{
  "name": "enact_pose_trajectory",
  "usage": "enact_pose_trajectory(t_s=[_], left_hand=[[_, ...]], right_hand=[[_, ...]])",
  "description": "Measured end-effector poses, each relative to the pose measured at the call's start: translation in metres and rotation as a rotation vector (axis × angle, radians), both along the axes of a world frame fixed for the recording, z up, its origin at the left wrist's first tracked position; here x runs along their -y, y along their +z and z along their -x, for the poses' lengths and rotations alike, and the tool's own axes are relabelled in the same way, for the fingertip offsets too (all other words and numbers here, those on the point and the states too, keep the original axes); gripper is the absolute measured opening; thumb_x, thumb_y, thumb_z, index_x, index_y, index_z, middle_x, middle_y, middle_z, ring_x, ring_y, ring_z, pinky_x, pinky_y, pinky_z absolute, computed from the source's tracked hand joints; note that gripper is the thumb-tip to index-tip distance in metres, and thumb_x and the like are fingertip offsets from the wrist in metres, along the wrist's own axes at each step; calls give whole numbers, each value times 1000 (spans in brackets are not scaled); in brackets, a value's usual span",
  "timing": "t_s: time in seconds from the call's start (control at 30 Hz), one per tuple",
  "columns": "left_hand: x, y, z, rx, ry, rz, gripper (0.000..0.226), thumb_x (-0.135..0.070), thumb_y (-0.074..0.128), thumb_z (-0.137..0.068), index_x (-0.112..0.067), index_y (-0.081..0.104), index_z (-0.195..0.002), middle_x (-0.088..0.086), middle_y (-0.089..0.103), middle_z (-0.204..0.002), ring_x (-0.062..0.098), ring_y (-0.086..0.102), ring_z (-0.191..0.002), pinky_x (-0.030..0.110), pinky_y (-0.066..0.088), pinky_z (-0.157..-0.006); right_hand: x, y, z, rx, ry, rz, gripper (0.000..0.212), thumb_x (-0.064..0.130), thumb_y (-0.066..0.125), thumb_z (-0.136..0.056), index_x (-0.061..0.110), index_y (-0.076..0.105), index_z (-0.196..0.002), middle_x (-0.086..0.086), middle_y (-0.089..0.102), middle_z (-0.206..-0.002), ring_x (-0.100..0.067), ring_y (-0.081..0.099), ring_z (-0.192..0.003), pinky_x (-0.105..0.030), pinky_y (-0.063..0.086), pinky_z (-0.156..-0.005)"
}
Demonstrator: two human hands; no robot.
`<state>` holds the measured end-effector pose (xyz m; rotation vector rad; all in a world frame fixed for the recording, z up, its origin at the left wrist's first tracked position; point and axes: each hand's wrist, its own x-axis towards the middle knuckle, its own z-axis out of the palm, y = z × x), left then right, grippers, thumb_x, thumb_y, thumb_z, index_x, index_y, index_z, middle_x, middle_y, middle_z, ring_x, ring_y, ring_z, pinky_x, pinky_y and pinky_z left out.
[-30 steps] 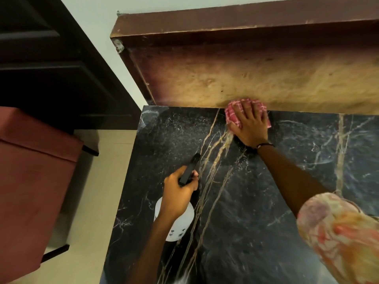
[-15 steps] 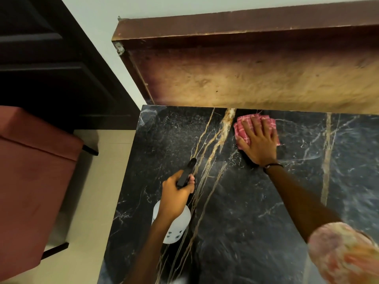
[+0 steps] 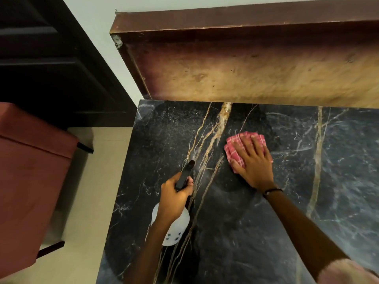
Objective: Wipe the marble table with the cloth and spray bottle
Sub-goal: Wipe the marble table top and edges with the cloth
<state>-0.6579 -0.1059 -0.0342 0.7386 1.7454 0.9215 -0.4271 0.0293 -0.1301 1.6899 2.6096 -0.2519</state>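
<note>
One pink checked cloth (image 3: 235, 152), folded, on black gold-veined table (image 3: 235, 222)

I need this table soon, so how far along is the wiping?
Mid-job. The right hand presses the red checked cloth flat on the marble table near its far edge; the left hand grips the spray bottle. Fine speckles show at the far left corner. The near half appears not yet wiped.
</note>
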Motion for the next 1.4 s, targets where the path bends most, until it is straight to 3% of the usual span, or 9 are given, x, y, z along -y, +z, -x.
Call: enact_pose_trajectory(t_s=[0.1, 0.23, 0.43, 0.57, 0.7, 0.9, 1.07, 1.23, 1.4], left_hand=[[10, 1, 1, 9, -1, -15, 27, 6, 55, -81, -19, 64, -75, 7, 57, -66, 2, 43, -39, 12, 35, -44], [21, 3, 4, 1, 15, -12, 26, 8, 54, -78, -16, 63, -73, 0, 55, -60, 3, 42, -39, 18, 34, -46], [39, 5, 7, 4, 48, 9, 21, 4, 56, -80, -13, 64, -72, 2, 50, -58, 5, 37, -41, 24, 32, -47], [52, 8, 10, 20, 53, 6, 24, 3, 58, -82, -18, 65, -74, -4, 55, -60, 4, 47, -41, 21, 34, -50], [64, 7, 9, 18, 43, 0, 27, 6, 57, -80, -19, 65, -73, -3, 58, -63, 3, 48, -43, 22, 35, -50], [78, 3, 8, 7, 32, 8, 21, 5, 58, -76, -14, 63, -68, 1, 52, -57, 7, 37, -41, 24, 31, -46], [86, 4, 7, 21, 17, 21, 30, 4, 58, -79, -23, 62, -65, -2, 54, -57, 9, 37, -45, 26, 30, -48], [94, 6, 6, 31, 4, 17, 25, 4, 57, -82, -19, 65, -77, 6, 63, -75, 5, 49, -43, 22, 35, -51], [103, 6, 4, 17, 3, 14, 25, 5, 57, -82, -18, 64, -77, 4, 62, -73, 4, 49, -41, 22, 35, -50]], right_hand=[[-23, 0, 49, -7, -88, 36, 72, 69, 15, -91, 30, 29, -150, -8, 26, -158, -38, 20, -145, -61, 16, -114], [9, -3, 103, -48, 121, -47, 66, 64, 26, -92, 28, 37, -147, -9, 31, -156, -35, 22, -145, -63, 19, -113], [92, -3, 43, -28, 434, -61, 60, 63, 22, -96, 32, 38, -146, -3, 33, -155, -29, 21, -146, -58, 20, -115], [69, -1, 8, -11, 213, -35, 66, 66, 17, -96, 30, 32, -148, -6, 32, -156, -31, 17, -147, -57, 23, -114], [41, 4, 69, -22, -51, 40, 69, 67, 21, -91, 29, 33, -148, -8, 30, -156, -39, 23, -144, -63, 17, -113], [107, 2, 132, -79, 272, 1, 66, 61, 16, -93, 28, 39, -146, -7, 30, -157, -34, 17, -147, -62, 9, -116], [167, -2, 54, -80, 392, -33, 57, 61, 28, -96, 32, 39, -145, -3, 34, -155, -28, 21, -147, -58, 19, -115], [119, 1, -7, -2, 79, -20, 66, 65, 14, -96, 30, 34, -148, -4, 30, -157, -31, 18, -147, -58, 27, -111], [93, 2, 62, -30, -74, 34, 70, 68, 20, -91, 30, 32, -148, -8, 26, -158, -39, 21, -145, -65, 19, -112]])
